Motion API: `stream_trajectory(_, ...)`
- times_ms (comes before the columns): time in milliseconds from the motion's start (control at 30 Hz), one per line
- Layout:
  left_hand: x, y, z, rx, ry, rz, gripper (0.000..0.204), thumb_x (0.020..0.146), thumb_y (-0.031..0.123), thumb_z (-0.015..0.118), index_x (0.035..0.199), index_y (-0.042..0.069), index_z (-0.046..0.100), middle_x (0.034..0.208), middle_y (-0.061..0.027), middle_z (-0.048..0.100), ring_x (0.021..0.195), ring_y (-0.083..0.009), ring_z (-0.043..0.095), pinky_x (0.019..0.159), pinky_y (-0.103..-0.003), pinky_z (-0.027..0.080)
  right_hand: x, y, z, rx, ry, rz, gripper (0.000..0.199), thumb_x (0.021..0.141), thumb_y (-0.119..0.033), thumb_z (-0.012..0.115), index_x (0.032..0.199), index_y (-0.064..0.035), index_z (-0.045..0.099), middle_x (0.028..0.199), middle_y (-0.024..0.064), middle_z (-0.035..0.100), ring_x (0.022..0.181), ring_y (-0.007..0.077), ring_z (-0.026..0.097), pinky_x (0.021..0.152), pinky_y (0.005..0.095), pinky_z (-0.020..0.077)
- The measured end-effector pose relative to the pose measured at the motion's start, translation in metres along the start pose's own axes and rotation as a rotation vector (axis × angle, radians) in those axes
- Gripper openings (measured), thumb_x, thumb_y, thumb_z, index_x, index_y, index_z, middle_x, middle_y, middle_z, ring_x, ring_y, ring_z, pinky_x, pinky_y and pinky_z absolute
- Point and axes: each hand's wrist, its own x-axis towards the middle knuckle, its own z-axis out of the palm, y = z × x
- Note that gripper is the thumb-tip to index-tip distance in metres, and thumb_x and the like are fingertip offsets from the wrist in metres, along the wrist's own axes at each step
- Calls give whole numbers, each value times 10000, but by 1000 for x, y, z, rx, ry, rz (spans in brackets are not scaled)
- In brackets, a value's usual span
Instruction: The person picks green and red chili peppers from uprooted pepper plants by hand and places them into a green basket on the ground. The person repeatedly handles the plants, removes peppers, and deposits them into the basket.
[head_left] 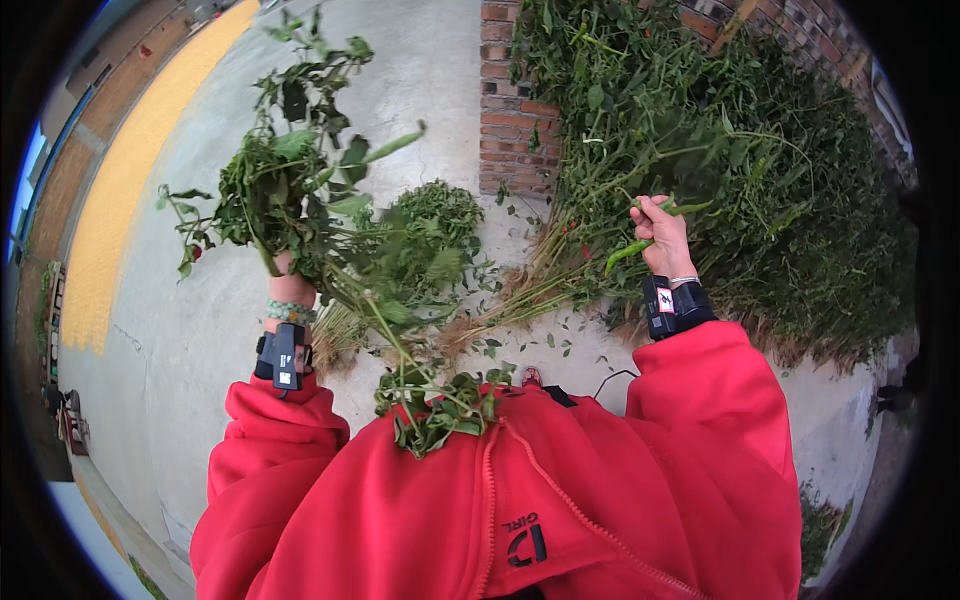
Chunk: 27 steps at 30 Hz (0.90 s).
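My left hand [284,268] grips a leafy chili pepper plant [275,185], raised on the left; its leaves cover most of the fingers. A pale green pepper [395,147] sticks out from its upper right, and one leafy branch hangs down against my red jacket. On the right, my right hand [660,228] is closed around green chili peppers [628,256]; one points down to the left and another juts out to the right between the fingers. Behind that hand lies a large heap of chili plants [740,150].
A smaller pile of pulled plants [425,235] lies on the concrete floor [420,90] between my hands, roots toward me. A brick pillar [515,140] stands beyond, next to the big heap. Far left, a long yellow strip [140,170] covers the ground. Loose leaves are scattered near my feet.
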Motion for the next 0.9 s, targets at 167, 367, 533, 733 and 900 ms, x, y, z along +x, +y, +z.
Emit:
stream_trajectory(167,19,-3,-13,155,0,89,284,801,151,464,1028,11,563,848,-68,613,618,-156,557,527,-283,453,-73,5,-76,228,-216,-3,97,860,-131,580,889,-136,488,1008,75,575,834,170,603,403,162,304)
stream_trajectory(367,3,-28,40,467,-115,50,144,786,110,514,876,17,575,705,-39,568,534,-135,490,481,-278,397,-166,24,-127,185,-102,-13,129,882,-213,553,941,-145,460,1028,83,564,903,217,605,405,164,292)
stream_trajectory(533,-13,-56,60,668,-317,119,81,789,115,545,779,37,566,650,-11,529,550,-107,456,508,-254,360,-253,96,-205,-165,244,184,159,897,-275,515,946,-135,459,924,42,593,840,150,625,413,187,267)
stream_trajectory(733,-41,-66,70,942,-402,171,100,814,114,574,809,16,591,656,6,537,557,-89,449,506,-248,348,-340,191,-302,-98,559,482,146,859,-232,542,933,-124,476,853,32,593,683,131,629,391,223,270)
stream_trajectory(900,-87,-90,102,1071,-557,156,109,833,108,558,861,13,603,650,8,537,544,-75,441,485,-253,340,-344,215,-405,-34,747,417,143,822,-131,566,916,-80,471,837,65,572,632,178,620,374,250,324)
